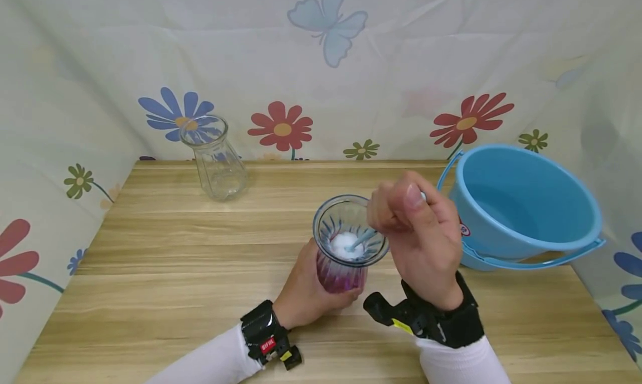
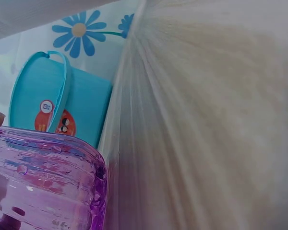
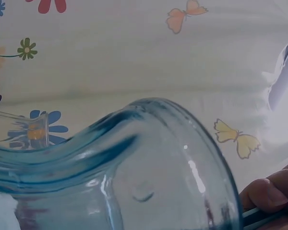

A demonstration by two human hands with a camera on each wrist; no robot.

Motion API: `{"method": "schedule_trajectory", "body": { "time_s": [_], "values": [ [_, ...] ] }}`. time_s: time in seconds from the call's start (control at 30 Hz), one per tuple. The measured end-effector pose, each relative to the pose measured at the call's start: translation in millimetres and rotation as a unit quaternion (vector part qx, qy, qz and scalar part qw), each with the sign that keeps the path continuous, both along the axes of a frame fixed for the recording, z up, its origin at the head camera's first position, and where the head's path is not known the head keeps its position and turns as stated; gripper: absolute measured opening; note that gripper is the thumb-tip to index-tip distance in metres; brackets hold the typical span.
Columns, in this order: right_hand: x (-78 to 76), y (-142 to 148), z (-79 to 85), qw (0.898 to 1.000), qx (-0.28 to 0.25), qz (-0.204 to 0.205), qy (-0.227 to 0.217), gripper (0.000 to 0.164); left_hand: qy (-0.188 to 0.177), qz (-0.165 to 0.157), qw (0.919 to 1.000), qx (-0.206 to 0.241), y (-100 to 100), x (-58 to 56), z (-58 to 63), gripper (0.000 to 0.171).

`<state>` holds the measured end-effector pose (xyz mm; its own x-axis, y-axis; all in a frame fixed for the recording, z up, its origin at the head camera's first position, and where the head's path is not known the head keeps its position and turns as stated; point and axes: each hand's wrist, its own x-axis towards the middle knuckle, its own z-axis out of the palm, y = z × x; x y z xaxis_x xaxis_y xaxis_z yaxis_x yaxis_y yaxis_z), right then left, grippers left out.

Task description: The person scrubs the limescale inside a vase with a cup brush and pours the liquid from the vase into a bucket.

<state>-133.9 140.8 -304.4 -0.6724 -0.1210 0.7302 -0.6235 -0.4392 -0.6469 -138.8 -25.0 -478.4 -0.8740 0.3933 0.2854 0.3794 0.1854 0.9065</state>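
Note:
Near the middle of the table, my left hand (image 1: 303,295) grips the lower body of a ribbed glass vase (image 1: 341,281), blue at the rim and purple toward the base. The vase leans, its mouth facing up toward the head camera. My right hand (image 1: 426,233), above the rim on the right, holds the thin blue handle (image 1: 365,237) of a cleaning brush. Its white head (image 1: 346,244) is inside the vase. In the left wrist view the purple base (image 2: 48,177) shows close up; in the right wrist view the blue rim (image 3: 158,103) hides most of the handle.
A clear glass vase (image 1: 220,169) stands at the back left of the wooden table (image 1: 165,295). On the right is a light blue bucket (image 1: 501,178) with its handle lowered at the front. Flower-printed cloth (image 1: 396,66) hangs around the back and sides.

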Motion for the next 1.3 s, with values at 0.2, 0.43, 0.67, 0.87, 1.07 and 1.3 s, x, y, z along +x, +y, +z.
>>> {"method": "schedule_trajectory", "body": {
  "time_s": [0.2, 0.43, 0.67, 0.87, 1.07, 1.3],
  "values": [
    [-0.2, 0.5, -3.9, 1.000, -0.012, 0.015, 0.025, 0.034, 0.002, 0.006, 1.0000, -0.007, -0.9, 1.7, 1.1, 0.103],
    [-1.4, -4.9, -2.9, 0.999, 0.050, 0.004, -0.004, 0.035, 0.012, 0.005, 0.9999, -0.004, -0.5, 0.9, 0.7, 0.101],
    [-2.5, -6.1, -2.1, 0.993, 0.112, -0.003, -0.024, 0.029, 0.008, 0.005, 0.9999, -0.005, 0.0, 0.8, 0.4, 0.100],
    [-2.3, -4.8, -2.0, 0.985, 0.169, -0.019, -0.029, 0.030, 0.021, 0.005, 0.9998, 0.000, 0.5, 0.3, -0.3, 0.095],
    [-1.5, -4.7, -1.8, 0.976, 0.209, -0.038, -0.039, 0.032, 0.009, 0.004, 0.9999, 0.006, 1.3, 0.0, -1.2, 0.097],
    [-1.1, -2.6, -2.2, 0.979, 0.192, -0.014, -0.070, 0.032, -0.001, 0.004, 1.0000, -0.002, 0.0, -0.3, -2.8, 0.101]
  ]
}}
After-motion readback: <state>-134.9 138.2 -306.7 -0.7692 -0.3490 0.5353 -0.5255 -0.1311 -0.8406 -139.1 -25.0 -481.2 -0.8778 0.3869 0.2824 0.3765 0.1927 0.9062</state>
